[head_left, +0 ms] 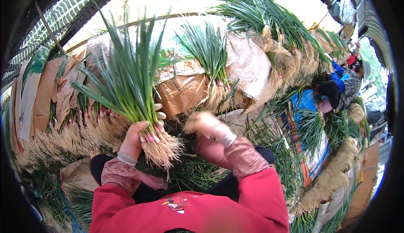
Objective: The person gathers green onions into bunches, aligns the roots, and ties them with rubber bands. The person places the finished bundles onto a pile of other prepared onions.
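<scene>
My left hand (139, 135) is closed around a bunch of green onions (132, 100), just above their pinkish white bases. The long green leaves point up and away, and the pale roots (164, 151) hang down to the right. My right hand (203, 127) is blurred, right of those roots; whether its fingers hold anything cannot be told. Beyond it, a smaller bunch of green onions (211, 56) lies on brown and white woven sacking (183, 94), roots towards me. Patterned sleeve covers are on both forearms.
Rows of green onions with roots (94, 128) lie under sacking at the left. A large heap of green onions (268, 15) rests at the upper right. Loose leaves (195, 176) cover the ground between my legs. Another person (344, 81) sits farther off at the right, beside blue sheeting (303, 100).
</scene>
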Demonstrator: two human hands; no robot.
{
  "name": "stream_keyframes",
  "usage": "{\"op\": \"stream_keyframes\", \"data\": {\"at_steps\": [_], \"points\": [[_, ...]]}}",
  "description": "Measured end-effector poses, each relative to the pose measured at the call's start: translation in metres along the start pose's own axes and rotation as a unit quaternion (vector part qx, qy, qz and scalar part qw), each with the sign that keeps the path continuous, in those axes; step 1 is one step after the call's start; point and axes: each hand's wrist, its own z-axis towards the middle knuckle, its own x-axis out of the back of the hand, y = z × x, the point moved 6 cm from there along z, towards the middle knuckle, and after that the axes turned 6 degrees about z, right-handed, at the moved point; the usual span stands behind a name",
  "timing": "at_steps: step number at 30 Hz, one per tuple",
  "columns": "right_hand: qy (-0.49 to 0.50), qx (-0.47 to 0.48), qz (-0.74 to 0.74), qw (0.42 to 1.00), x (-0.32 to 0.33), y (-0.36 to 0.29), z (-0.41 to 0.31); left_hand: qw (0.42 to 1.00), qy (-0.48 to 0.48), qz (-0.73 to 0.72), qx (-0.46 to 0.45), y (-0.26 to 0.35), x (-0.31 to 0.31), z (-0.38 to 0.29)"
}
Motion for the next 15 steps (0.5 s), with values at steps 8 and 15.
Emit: {"op": "stream_keyframes", "data": {"at_steps": [8, 15], "points": [[0.204, -0.188, 0.100, 0.956, 0.081, 0.028, 0.019, 0.991, -0.009, -0.115, 0.065, -0.031, 0.009, 0.016], [0.116, -0.190, -0.167, 0.960, 0.093, 0.047, 0.000, 0.992, -0.008, -0.120, 0.029, -0.022, 0.010, 0.011]]}}
